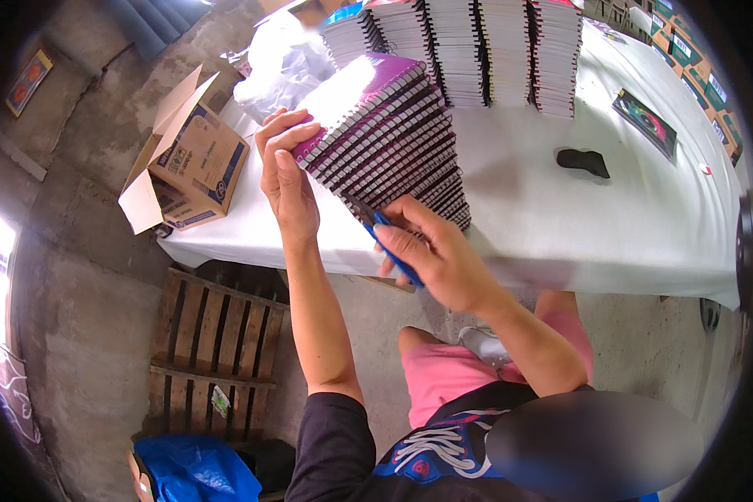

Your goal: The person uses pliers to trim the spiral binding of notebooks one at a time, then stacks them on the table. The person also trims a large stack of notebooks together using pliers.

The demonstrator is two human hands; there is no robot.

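Note:
A tall stack of purple spiral-bound notebooks [397,138] stands on the white-covered table, its black coils facing me. My left hand [289,171] grips the near left corner of the top notebook, fingers over the cover and thumb below at the coil side. In my right hand [443,255] is a pair of blue-handled pliers [403,261], held with the fingers wrapped round the handles. The dark jaws point up at the left end of a coil in the upper part of the stack. Whether they touch the wire I cannot tell.
More stacks of spiral-bound books [502,50] stand at the back of the table [519,201]. An open cardboard box [194,167] and a white plastic bag [284,63] are at the left. A black object [583,162] and a dark booklet [646,124] lie right. A wooden pallet [213,351] leans below left.

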